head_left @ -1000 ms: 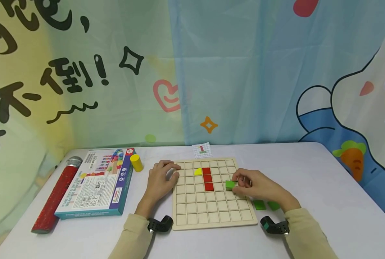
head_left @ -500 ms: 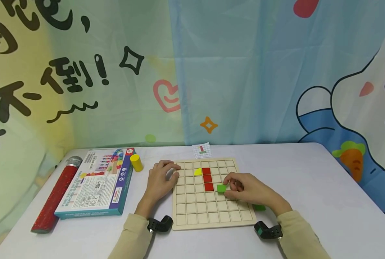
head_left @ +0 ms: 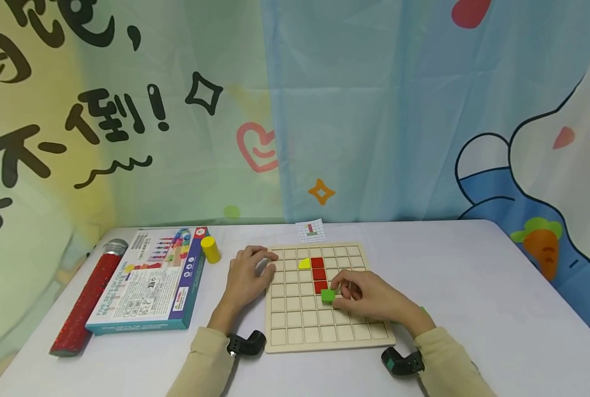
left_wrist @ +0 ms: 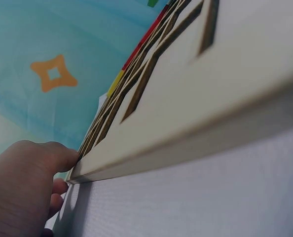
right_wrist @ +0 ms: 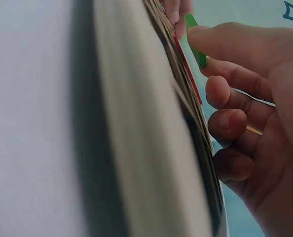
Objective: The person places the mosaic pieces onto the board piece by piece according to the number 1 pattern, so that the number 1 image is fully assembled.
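Observation:
My right hand (head_left: 366,295) pinches a small green square tile (head_left: 327,296) between thumb and index finger. In the head view the tile overlaps the lower end of a column of red square tiles (head_left: 318,274) on the wooden grid board (head_left: 295,334). The right wrist view has the tile tilted, close over the board, with the other fingers curled beneath. A yellow tile (head_left: 304,263) with a slanted or rounded side lies left of the top red one. My left hand (head_left: 245,278) rests at the board's upper left edge, thumb and fingertips touching it.
A small printed grid card (head_left: 310,230) lies behind the board. At the left are a yellow cylinder (head_left: 210,250), a flat box (head_left: 143,284) and a red tube (head_left: 89,300). A bit of green (head_left: 423,310) peeks out behind the right wrist. A printed curtain (head_left: 334,110) hangs behind the table.
My right hand has carried the green tile left and slightly toward me, from the board's right side to the lower end of the red column. The left hand stays put.

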A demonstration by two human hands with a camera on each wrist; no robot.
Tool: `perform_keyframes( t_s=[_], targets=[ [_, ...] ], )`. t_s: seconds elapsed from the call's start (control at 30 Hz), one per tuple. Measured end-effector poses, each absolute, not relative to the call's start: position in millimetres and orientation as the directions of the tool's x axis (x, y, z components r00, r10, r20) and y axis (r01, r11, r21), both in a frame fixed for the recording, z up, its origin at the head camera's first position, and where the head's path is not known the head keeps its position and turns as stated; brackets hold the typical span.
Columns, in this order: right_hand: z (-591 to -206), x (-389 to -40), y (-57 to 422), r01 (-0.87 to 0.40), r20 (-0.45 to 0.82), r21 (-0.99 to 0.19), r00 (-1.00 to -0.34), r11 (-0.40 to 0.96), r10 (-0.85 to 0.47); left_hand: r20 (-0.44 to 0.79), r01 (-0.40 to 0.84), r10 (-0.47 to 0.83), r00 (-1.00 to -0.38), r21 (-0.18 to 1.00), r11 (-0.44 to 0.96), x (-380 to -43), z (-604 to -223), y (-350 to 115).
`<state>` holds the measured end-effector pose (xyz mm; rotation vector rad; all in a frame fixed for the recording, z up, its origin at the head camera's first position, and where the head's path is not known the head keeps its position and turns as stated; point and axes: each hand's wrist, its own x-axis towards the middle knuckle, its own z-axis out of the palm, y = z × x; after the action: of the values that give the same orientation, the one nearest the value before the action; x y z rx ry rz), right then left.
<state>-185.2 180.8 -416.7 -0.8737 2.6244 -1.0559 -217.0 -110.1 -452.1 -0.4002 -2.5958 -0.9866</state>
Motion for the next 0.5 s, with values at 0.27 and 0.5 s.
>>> perform_keyframes(
  t_s=[0.27,0.5],
  targets=[
    [-417.9,-179.2,176.1,-0.467,0.079,-0.672,-0.817,0.575,-0.572,0.425,0.406,0.170,-0.889,0.560,0.722,-219.8,-455.0,-107.3],
    [-414.8,-179.2,164.5,-0.478,0.079,-0.660,-0.811,0.579,-0.579,0.411,0.376,0.144,-0.900,0.565,0.734,-218.6,-453.8,-110.2]
  ],
)
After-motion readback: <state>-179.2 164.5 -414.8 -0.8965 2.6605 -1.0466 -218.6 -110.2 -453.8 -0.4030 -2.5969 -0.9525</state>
